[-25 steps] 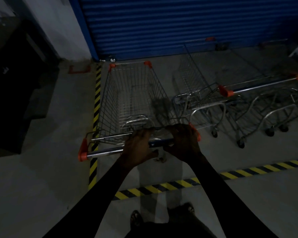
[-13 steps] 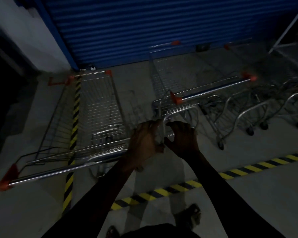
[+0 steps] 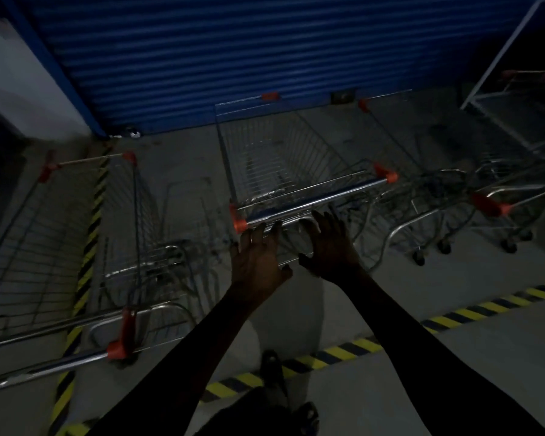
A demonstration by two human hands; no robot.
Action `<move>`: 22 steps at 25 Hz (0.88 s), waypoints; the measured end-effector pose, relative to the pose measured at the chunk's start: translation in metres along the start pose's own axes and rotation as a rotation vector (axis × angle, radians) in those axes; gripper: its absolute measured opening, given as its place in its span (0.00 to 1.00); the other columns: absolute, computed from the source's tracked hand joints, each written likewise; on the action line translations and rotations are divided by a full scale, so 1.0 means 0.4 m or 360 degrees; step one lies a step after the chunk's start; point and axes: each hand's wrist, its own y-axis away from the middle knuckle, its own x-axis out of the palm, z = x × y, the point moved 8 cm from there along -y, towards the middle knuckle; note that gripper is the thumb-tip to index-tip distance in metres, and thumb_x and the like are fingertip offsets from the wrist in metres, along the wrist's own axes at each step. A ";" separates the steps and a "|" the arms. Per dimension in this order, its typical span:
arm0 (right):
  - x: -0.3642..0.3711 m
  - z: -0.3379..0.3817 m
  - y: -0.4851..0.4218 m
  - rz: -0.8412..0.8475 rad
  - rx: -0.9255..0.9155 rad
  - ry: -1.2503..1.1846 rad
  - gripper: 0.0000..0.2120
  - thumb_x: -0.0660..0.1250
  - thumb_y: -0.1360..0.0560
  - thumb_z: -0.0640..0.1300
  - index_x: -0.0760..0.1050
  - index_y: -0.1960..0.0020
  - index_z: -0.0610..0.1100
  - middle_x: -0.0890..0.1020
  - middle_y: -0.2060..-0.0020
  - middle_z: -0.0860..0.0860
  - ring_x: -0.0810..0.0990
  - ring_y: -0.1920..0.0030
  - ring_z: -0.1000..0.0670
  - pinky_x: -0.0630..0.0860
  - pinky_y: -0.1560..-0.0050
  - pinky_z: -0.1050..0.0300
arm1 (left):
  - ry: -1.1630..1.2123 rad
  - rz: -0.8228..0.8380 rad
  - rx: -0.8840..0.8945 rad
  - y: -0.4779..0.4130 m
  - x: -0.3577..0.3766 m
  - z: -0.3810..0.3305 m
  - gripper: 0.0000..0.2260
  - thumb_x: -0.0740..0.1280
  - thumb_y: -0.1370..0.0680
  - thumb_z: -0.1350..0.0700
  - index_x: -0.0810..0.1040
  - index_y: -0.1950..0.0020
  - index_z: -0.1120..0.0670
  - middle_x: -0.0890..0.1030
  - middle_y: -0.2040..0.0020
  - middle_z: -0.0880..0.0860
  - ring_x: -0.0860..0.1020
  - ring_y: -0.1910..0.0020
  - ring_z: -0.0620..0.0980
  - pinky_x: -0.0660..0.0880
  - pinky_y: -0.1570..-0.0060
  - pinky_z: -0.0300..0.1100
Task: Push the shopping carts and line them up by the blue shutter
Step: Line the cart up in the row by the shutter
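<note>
Both hands, left hand point(image 3: 258, 259) and right hand point(image 3: 329, 247), grip wide, near the wire cart's point(image 3: 283, 165) orange-capped handle point(image 3: 315, 199).

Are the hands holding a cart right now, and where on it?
Nothing is held. Both the left hand and right hand are open, fingers spread, just short of the middle cart's handle.
</note>
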 end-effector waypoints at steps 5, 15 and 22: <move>0.015 -0.115 -0.054 0.0075 0.0060 0.0156 0.46 0.75 0.37 0.61 0.63 0.25 0.44 0.65 0.28 0.37 0.62 0.29 0.32 0.59 0.32 0.30 | 0.0017 -0.0038 0.0073 -0.155 0.084 -0.055 0.43 0.62 0.37 0.34 0.59 0.25 0.49 0.65 0.27 0.56 0.63 0.29 0.60 0.63 0.36 0.58; 0.073 -0.349 -0.224 0.0443 -0.0038 0.0404 0.49 0.74 0.36 0.57 0.54 0.22 0.47 0.55 0.24 0.39 0.54 0.25 0.35 0.50 0.30 0.32 | -0.0066 0.0424 0.0003 -0.350 0.221 -0.093 0.40 0.67 0.31 0.38 0.55 0.24 0.50 0.67 0.29 0.57 0.67 0.32 0.59 0.62 0.35 0.57; 0.098 -0.383 -0.382 0.0439 -0.0438 0.0450 0.22 0.78 0.46 0.52 0.81 0.54 0.46 0.84 0.61 0.47 0.83 0.59 0.43 0.78 0.57 0.49 | -0.0265 0.0515 -0.0165 -0.446 0.247 -0.055 0.21 0.66 0.29 0.40 0.77 0.43 0.52 0.80 0.45 0.55 0.77 0.44 0.57 0.72 0.45 0.48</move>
